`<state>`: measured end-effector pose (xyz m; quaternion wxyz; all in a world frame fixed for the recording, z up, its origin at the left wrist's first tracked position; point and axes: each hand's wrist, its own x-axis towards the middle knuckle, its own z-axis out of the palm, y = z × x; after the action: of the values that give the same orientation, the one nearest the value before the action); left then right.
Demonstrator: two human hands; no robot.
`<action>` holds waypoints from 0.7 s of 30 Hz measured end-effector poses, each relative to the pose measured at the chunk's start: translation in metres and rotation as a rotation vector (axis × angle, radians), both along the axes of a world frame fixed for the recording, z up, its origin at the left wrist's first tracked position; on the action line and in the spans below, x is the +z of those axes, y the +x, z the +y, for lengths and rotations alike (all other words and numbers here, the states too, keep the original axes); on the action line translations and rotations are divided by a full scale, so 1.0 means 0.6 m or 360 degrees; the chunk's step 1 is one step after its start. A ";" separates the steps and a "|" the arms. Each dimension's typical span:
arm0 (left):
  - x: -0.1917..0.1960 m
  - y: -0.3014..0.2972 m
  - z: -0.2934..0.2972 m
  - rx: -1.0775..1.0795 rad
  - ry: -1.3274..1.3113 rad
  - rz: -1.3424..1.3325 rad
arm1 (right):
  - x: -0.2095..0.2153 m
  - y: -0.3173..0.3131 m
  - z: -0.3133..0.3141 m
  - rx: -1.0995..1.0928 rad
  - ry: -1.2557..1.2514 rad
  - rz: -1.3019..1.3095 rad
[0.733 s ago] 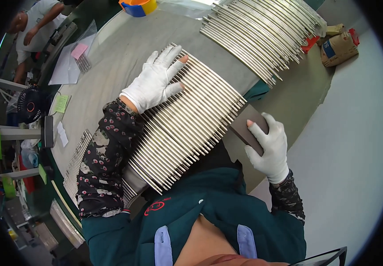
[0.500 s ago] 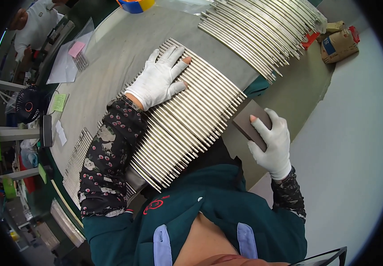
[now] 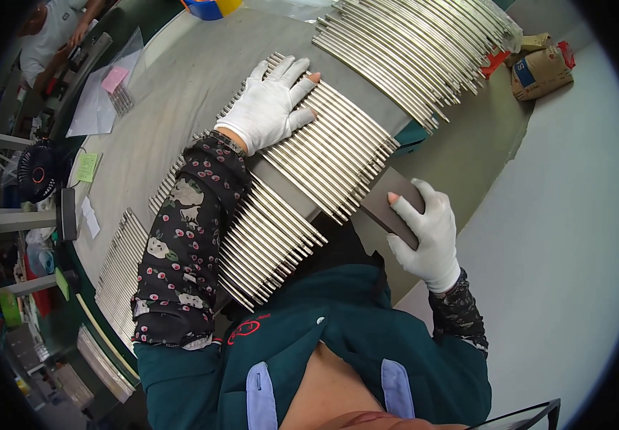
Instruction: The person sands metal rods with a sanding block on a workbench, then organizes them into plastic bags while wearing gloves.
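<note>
Metal rods (image 3: 345, 136) look super glossy, the tabletop (image 3: 180, 79) is smooth-ish matt, block (image 3: 381, 208) is matt too, sleeve (image 3: 198, 240) is cloth.

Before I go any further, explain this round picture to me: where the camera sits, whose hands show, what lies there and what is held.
There is no machine: a person wears a wide fisheye camera on the head, looking down, which bends straight edges. Their gloved left hand lies open on a group of thin metal rods, set side by side on a grey tabletop. A nearer group lies by the body, a farther group at the upper right. Their gloved right hand holds a dark block close to the first group.
</note>
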<state>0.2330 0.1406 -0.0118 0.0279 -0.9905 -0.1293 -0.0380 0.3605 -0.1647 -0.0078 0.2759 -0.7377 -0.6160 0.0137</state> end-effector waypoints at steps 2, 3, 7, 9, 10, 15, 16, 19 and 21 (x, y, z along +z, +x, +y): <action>0.001 -0.001 -0.002 0.0001 0.0010 0.0000 | -0.002 0.000 0.002 0.0019 0.0034 0.0016; 0.001 -0.002 -0.002 0.0000 0.0020 -0.0002 | -0.003 0.000 0.002 0.0015 0.0026 0.0028; -0.007 -0.007 0.002 -0.0023 0.0025 -0.0030 | -0.005 -0.004 0.002 -0.0001 0.0024 0.0026; -0.004 -0.012 0.000 -0.0014 0.0053 0.0002 | -0.005 -0.006 0.002 0.0005 0.0031 0.0031; -0.002 -0.015 0.000 -0.0009 0.0055 0.0006 | -0.005 -0.007 0.003 0.0004 0.0034 0.0031; -0.003 -0.019 -0.003 -0.0015 0.0017 -0.0011 | -0.006 -0.008 0.006 0.0014 0.0053 0.0016; -0.005 -0.018 -0.003 -0.0017 0.0015 -0.0011 | -0.007 -0.008 0.006 0.0014 0.0053 0.0024; -0.003 -0.026 -0.003 0.0004 0.0015 -0.0028 | 0.007 -0.007 0.001 0.0037 0.0002 0.0033; -0.003 -0.026 -0.005 -0.0007 0.0015 -0.0016 | 0.016 -0.001 -0.008 -0.0005 0.0022 0.0028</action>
<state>0.2175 0.1378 -0.0135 0.0318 -0.9904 -0.1272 -0.0438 0.3597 -0.1695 0.0017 0.2866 -0.7365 -0.6125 0.0154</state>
